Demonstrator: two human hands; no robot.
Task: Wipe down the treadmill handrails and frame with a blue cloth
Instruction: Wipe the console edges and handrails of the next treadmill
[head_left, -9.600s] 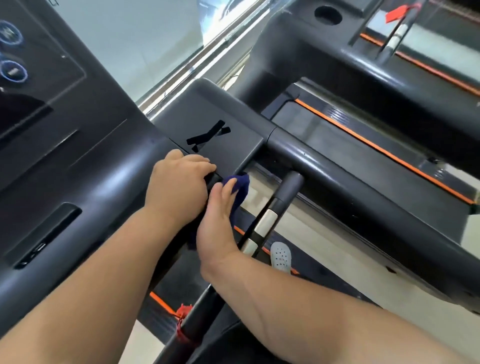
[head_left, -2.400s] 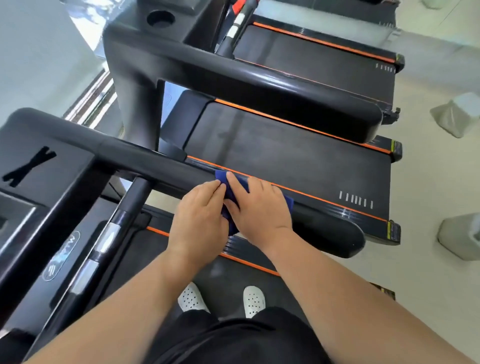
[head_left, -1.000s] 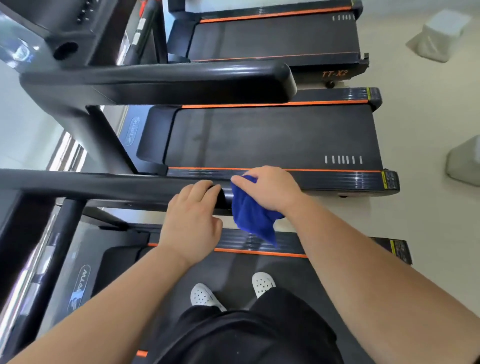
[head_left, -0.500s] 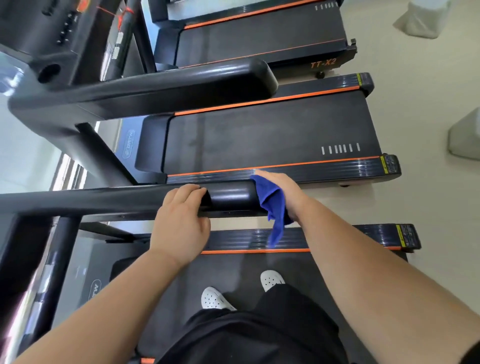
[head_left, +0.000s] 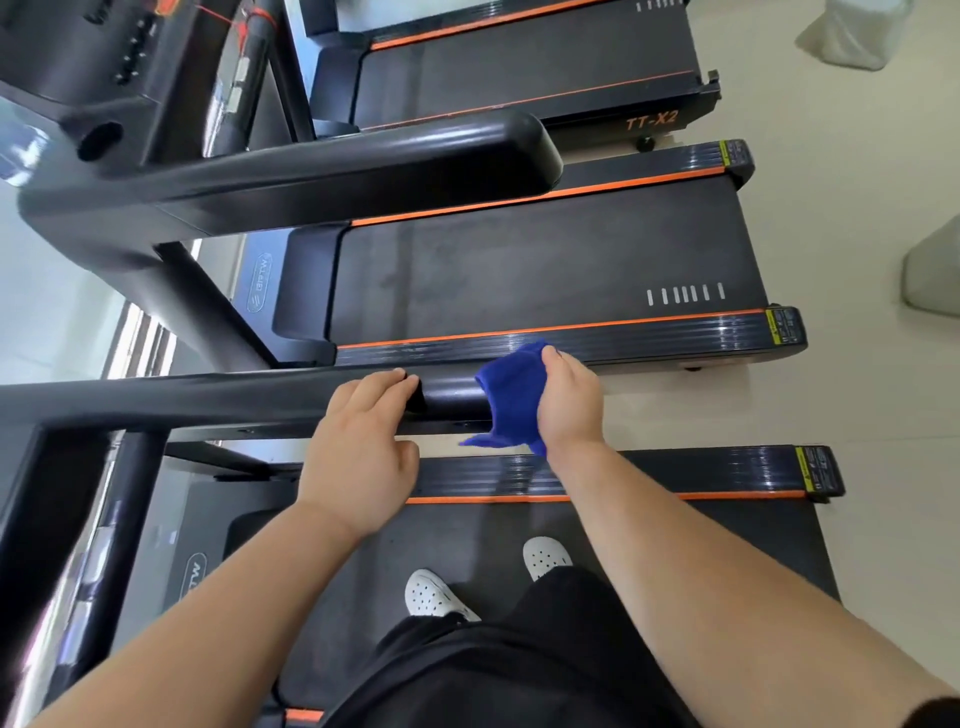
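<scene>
Person standing on a treadmill belt (head_left: 467, 525), left hand (head_left: 358, 441) curled over the black handrail (head_left: 208, 400) to steady it, right hand (head_left: 569, 402) gripping a blue cloth (head_left: 511, 397) wrapped around the rail's rounded end, likely so the cap gets wiped on every side

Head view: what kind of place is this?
Probably a gym or treadmill showroom: the near treadmill, the middle treadmill and the far treadmill marked TT-X2 stand side by side, and the right hand holds a blue cloth against a handrail.
</scene>
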